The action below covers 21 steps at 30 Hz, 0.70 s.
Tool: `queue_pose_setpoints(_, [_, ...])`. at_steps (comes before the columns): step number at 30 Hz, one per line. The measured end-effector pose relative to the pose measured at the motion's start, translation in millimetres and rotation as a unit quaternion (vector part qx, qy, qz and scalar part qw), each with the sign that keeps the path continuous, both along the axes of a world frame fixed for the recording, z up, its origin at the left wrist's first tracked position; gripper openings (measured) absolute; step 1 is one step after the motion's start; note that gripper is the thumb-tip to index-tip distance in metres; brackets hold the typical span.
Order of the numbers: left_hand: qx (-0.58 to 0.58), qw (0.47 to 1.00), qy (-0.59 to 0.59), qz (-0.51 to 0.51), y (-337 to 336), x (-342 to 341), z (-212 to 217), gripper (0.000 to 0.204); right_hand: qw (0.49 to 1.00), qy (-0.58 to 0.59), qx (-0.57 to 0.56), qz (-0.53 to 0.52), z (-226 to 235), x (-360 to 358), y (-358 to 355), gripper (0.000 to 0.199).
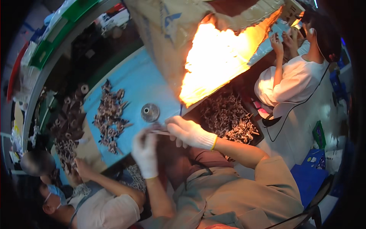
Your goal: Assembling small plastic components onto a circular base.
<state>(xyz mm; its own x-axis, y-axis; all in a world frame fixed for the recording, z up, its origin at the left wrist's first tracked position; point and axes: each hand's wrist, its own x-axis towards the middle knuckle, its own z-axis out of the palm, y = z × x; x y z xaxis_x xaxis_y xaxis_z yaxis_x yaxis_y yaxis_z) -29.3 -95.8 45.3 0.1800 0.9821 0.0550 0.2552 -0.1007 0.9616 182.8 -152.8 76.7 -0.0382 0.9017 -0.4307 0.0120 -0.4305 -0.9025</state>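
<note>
Both my hands wear white knit gloves. My right hand [188, 132] pinches one end of a small dark part [159, 131] just in front of the blue table's edge. My left hand [145, 152] is blurred and holds the other end of that part, fingers curled. A round metal spool [150, 112] stands on the blue table [143, 82] just beyond my hands. A heap of small brown parts [110, 116] lies on the table to the left of the spool.
A dark bin of similar small parts [228, 118] sits to the right of my hands. A brightly lit cardboard box [213, 53] hangs over the table. One person in white works at the upper right, another at the lower left by a second heap [68, 129].
</note>
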Motion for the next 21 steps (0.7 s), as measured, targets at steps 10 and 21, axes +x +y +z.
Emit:
queue_pose_setpoints(10, [0.087, 0.976, 0.116, 0.164, 52, 15, 3, 0.046, 0.825, -0.542, 0.150, -0.050, -55, 178, 74, 0.030])
queue_pose_setpoints(21, [0.017, 0.996, 0.025, 0.085, 66, 40, -44, 0.039, 0.735, -0.643, 0.214, -0.017, -66, 241, 168, 0.047])
